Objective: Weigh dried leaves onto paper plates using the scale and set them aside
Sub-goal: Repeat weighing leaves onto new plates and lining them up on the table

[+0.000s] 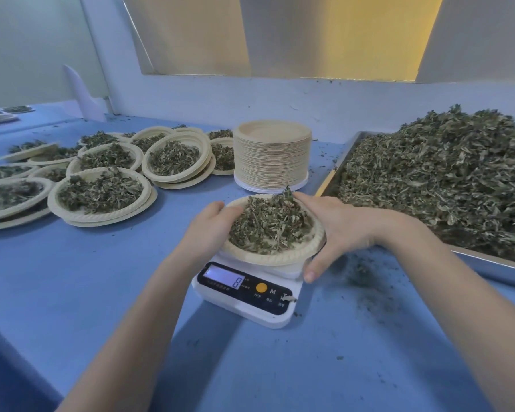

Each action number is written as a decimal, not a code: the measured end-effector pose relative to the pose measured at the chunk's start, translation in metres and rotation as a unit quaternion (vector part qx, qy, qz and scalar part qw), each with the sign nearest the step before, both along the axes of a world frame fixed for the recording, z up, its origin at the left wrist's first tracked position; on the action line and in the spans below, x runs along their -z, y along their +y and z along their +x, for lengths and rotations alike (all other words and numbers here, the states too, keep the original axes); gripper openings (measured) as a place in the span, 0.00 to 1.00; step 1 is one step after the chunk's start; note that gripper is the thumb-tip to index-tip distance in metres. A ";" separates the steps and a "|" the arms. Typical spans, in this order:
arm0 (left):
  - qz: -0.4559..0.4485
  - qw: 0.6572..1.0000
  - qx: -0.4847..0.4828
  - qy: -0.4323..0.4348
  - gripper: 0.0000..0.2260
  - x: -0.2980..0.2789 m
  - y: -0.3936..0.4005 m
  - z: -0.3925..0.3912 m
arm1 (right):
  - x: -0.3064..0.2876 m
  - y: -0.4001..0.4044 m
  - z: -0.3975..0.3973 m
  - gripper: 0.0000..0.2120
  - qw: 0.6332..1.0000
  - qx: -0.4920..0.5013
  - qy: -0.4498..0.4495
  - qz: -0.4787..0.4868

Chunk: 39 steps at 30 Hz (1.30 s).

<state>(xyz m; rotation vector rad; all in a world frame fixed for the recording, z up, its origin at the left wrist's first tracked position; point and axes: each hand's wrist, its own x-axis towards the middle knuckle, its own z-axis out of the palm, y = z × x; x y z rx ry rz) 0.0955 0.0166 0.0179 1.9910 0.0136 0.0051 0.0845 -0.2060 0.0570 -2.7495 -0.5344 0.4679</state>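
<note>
Both hands cupped the filled plate (pixel 280 257) from opposite sides, the left hand (pixel 209 226) curled round its near-left rim and the right hand (pixel 336 230) wrapped round the right rim with the thumb reaching under, probably because a thin plate heaped with loose leaves would sag or spill if held by one edge. The plate sat over the scale (pixel 247 295), whose display showed 0, so it seemed lifted just clear of the platform, on its way to being set aside. The leaves (pixel 268 224) on it were dry, grey-green and crumpled, with pale stems, piled above the rim. The tray (pixel 488 264) of loose leaves lay close on the right, the stack (pixel 272 156) of blank plates just behind, and the finished plates (pixel 101 188) overlapped on the left, within easy reach.
</note>
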 end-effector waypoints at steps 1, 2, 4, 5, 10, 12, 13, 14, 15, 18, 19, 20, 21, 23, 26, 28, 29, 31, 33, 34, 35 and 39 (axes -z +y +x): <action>0.000 1.000 -0.006 -0.002 0.21 -0.001 -0.002 0.000 | 0.000 0.001 0.000 0.72 1.000 0.003 -0.009 0.015; -0.002 1.000 -0.012 -0.004 0.20 -0.002 -0.003 0.001 | 0.000 0.001 0.001 0.71 0.999 0.006 -0.015 0.034; -0.003 1.000 -0.020 -0.011 0.20 -0.008 -0.004 0.003 | -0.003 0.001 0.003 0.70 0.996 0.012 -0.016 0.083; -0.005 1.000 -0.022 -0.021 0.19 -0.012 -0.003 0.005 | -0.006 0.002 0.004 0.70 0.994 0.011 -0.019 0.104; -0.013 0.995 -0.056 -0.076 0.17 -0.040 0.024 0.016 | -0.028 0.028 0.021 0.69 0.990 -0.026 -0.061 0.122; -0.004 0.992 -0.084 -0.092 0.17 -0.049 0.044 0.021 | -0.037 0.051 0.032 0.68 0.988 -0.049 -0.076 0.124; -0.008 0.990 -0.102 -0.100 0.17 -0.053 0.056 0.024 | -0.040 0.066 0.038 0.68 0.987 -0.061 -0.084 0.124; -0.008 0.986 -0.122 -0.110 0.18 -0.057 0.070 0.026 | -0.043 0.081 0.046 0.68 0.985 -0.074 -0.094 0.122; 0.003 0.983 -0.143 -0.119 0.19 -0.060 0.085 0.029 | -0.045 0.098 0.053 0.69 0.984 -0.085 -0.105 0.119; 0.049 0.971 -0.194 -0.130 0.20 -0.064 0.133 0.045 | -0.047 0.152 0.082 0.69 0.982 -0.115 -0.103 0.112; 0.059 0.967 -0.208 -0.133 0.20 -0.064 0.148 0.051 | -0.047 0.169 0.093 0.68 0.981 -0.124 -0.099 0.107; 0.070 0.964 -0.218 -0.136 0.20 -0.063 0.163 0.057 | -0.046 0.186 0.105 0.67 0.981 -0.131 -0.096 0.103; 0.082 0.961 -0.227 -0.137 0.21 -0.061 0.176 0.064 | -0.044 0.201 0.115 0.67 0.981 -0.136 -0.092 0.100; 0.105 0.957 -0.237 -0.128 0.22 -0.056 0.201 0.079 | -0.041 0.228 0.137 0.67 0.981 -0.144 -0.077 0.101; 0.137 0.955 -0.248 -0.091 0.22 -0.044 0.232 0.101 | -0.032 0.263 0.164 0.68 0.981 -0.155 -0.048 0.110; 0.144 0.956 -0.247 -0.070 0.22 -0.030 0.246 0.114 | -0.024 0.281 0.177 0.69 0.981 -0.160 -0.044 0.104; 0.145 0.957 -0.245 -0.062 0.22 -0.023 0.251 0.119 | -0.019 0.287 0.182 0.69 0.982 -0.161 -0.050 0.089; 0.139 0.958 -0.246 -0.049 0.23 -0.010 0.257 0.126 | -0.009 0.296 0.192 0.70 0.984 -0.158 -0.060 0.053; 0.134 0.957 -0.252 -0.045 0.22 0.001 0.259 0.131 | 0.000 0.298 0.197 0.72 0.986 -0.156 -0.045 0.034; 0.137 0.955 -0.256 -0.051 0.20 0.006 0.259 0.134 | 0.003 0.298 0.199 0.73 0.987 -0.155 -0.033 0.034; 0.149 0.952 -0.259 -0.061 0.18 0.009 0.259 0.136 | 0.005 0.297 0.200 0.74 0.987 -0.156 -0.026 0.035; 0.222 0.937 -0.253 -0.091 0.18 0.014 0.260 0.137 | 0.007 0.292 0.204 0.76 0.987 -0.157 -0.038 0.006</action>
